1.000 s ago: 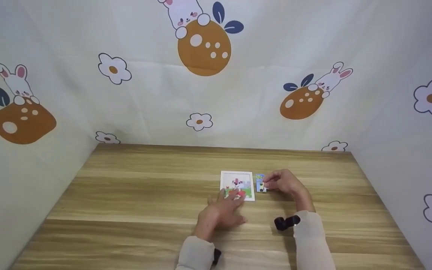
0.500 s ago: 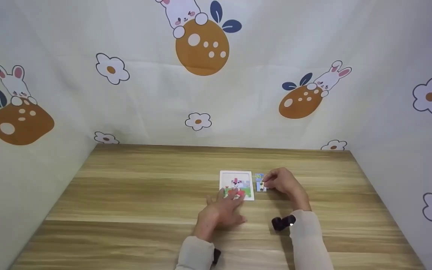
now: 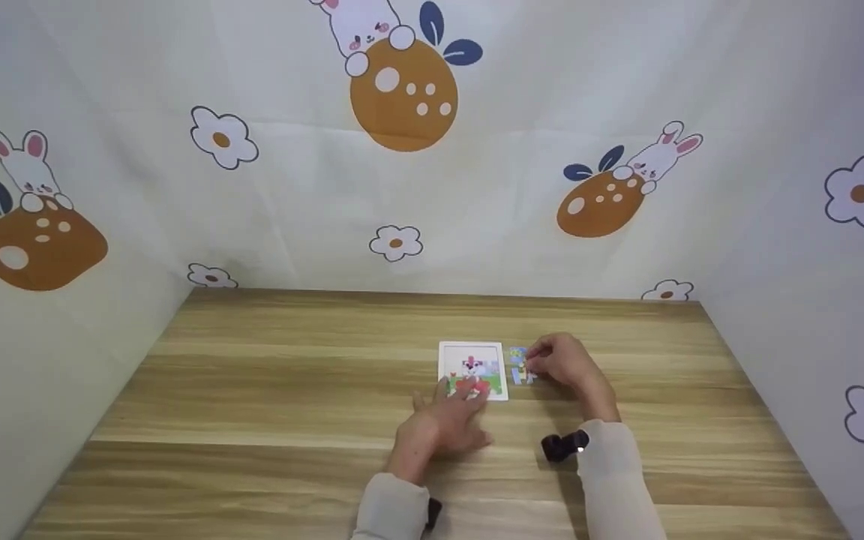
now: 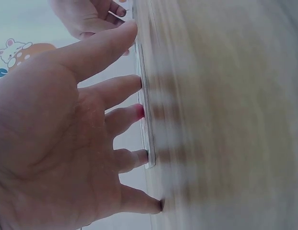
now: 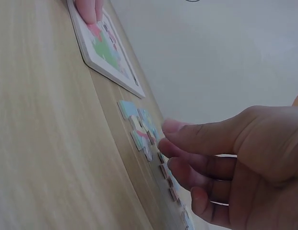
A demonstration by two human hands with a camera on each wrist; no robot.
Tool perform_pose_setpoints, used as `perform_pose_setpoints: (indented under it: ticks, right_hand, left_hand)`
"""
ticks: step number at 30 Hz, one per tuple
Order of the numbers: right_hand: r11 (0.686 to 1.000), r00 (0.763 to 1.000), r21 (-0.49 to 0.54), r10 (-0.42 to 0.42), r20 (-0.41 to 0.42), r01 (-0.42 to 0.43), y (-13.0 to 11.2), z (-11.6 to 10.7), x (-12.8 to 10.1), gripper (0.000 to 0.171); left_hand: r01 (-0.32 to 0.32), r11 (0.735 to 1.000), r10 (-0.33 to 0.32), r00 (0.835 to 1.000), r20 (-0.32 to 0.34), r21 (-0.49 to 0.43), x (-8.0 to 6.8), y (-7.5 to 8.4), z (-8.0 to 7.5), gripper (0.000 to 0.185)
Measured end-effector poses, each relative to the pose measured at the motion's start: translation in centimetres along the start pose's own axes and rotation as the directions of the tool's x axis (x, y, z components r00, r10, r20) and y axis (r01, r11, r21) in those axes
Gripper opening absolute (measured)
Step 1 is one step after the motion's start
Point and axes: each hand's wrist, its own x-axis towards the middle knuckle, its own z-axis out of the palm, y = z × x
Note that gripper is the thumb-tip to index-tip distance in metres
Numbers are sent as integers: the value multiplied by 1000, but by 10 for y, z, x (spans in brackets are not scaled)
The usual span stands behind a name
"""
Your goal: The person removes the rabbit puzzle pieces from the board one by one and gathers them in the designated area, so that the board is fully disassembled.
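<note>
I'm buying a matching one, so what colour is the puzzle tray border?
White; the puzzle tray border shows best in the right wrist view.

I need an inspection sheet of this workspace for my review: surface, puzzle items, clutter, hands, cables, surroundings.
Surface: wood-grain tabletop.
Job's things: white-framed puzzle tray, partly filled with an animal picture; loose jigsaw pieces on the tabletop, right of the tray.
Clutter: nothing seen.
Left hand: fingers spread, some fingertips resting on the tray's near part.
Right hand: thumb and fingers bent close over the loose pieces; whether one is pinched cannot be told.
Cables: nothing seen.
Surroundings: pale fabric backdrop printed with rabbits, orange fruit and flowers; black wrist cameras at light sleeves.
</note>
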Motion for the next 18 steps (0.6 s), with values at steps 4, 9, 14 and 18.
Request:
perform_pose_setpoints:
  ticks: [4,9,14,18]
  right_hand:
    - [1000,999,29,-4,-35,5,-6,4,2,9]
    - [999,998,52,-6,-61,9,-18,14,3,9]
    - [999,999,45,-16,-47,18,-31,25,3,7]
    - [999,999,12,-51,-18,51,-35,37,6,8]
  left_hand:
    - [6,1000,-6,1000,-10,-2,-1,1,-1,74]
    - [0,1000,0,1000,-17,11,1,2,0,72]
    - [-11,1000,12,1000,-21,25,2,2,-1,70]
    - [-19,1000,19,1000,-18,10,-1,4,-1,69]
